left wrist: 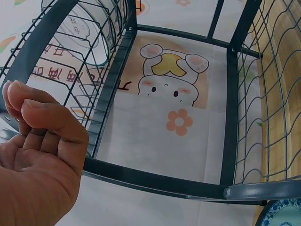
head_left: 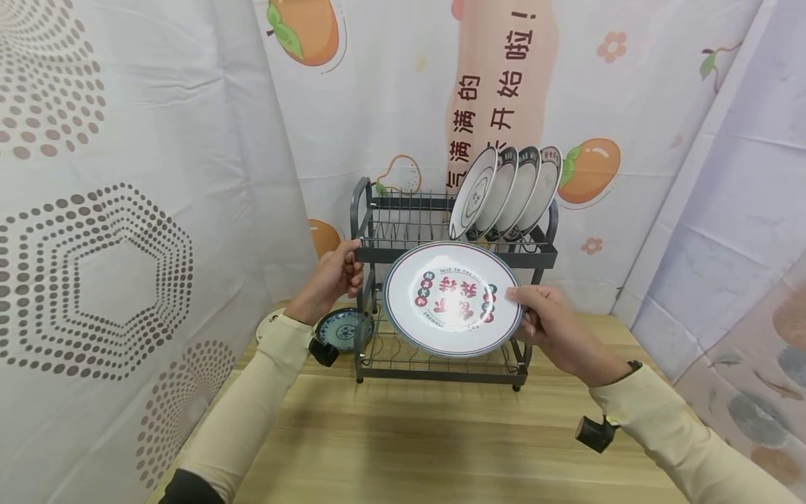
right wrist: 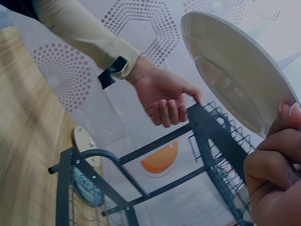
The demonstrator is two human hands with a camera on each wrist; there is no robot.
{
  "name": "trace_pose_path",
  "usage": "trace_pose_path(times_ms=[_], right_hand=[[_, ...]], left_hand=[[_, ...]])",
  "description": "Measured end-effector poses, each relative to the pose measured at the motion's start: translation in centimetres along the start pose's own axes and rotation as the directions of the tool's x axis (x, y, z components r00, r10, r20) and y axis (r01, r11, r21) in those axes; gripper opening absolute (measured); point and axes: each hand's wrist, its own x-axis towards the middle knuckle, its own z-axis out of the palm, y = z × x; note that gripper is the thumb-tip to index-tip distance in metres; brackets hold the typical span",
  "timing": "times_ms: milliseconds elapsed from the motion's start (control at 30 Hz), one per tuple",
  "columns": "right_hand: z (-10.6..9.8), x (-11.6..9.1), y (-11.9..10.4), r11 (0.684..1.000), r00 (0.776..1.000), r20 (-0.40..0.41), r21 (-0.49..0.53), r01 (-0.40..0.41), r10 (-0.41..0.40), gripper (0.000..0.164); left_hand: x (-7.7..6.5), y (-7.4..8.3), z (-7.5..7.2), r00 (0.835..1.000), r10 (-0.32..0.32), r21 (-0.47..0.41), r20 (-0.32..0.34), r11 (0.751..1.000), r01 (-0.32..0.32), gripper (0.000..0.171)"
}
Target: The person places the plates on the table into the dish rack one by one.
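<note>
My right hand grips the right rim of a white oval plate with a dark edge and red and green lettering. The plate is in front of a black two-tier dish rack, its printed face toward the head camera. In the right wrist view the underside of the plate shows beside the curled fingers. My left hand holds the upper tier's front left corner, the other fingers curled below the bar. The left wrist view shows this hand beside the frame.
Several white plates stand on edge in the upper tier's right part. A blue-patterned dish and a pale dish lie at the rack's left on the wooden table. Printed curtains hang behind and at both sides.
</note>
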Motion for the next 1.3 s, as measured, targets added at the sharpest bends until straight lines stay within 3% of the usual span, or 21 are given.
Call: trace_pose_path(times_ms=[200, 467, 867, 1300], right_hand=[[0.0, 0.7, -1.6, 0.999, 0.999, 0.005, 0.019, 0.047, -0.047, 0.038], [-0.5, 1.4, -3.7, 0.996, 0.994, -0.066, -0.001, 0.091, -0.091, 0.037], [-1.6, 2.7, -5.2, 0.995, 0.992, -0.08, -0.022, 0.095, -0.096, 0.035], [-1.3, 4.8, -7.7, 0.99, 0.98, -0.149, -0.079, 0.119, -0.13, 0.037]], left_hand=[[0.1, -0.2, 0.0, 1.0, 0.0, -0.03, -0.016, 1.0, -0.001, 0.05], [0.1, -0.2, 0.2, 1.0, -0.012, -0.028, -0.017, 1.0, 0.011, 0.05], [0.0, -0.5, 0.5, 1.0, 0.006, -0.027, -0.018, 1.0, -0.007, 0.051], [0.2, -0.5, 0.5, 1.0, 0.009, -0.022, -0.024, 1.0, -0.01, 0.049]])
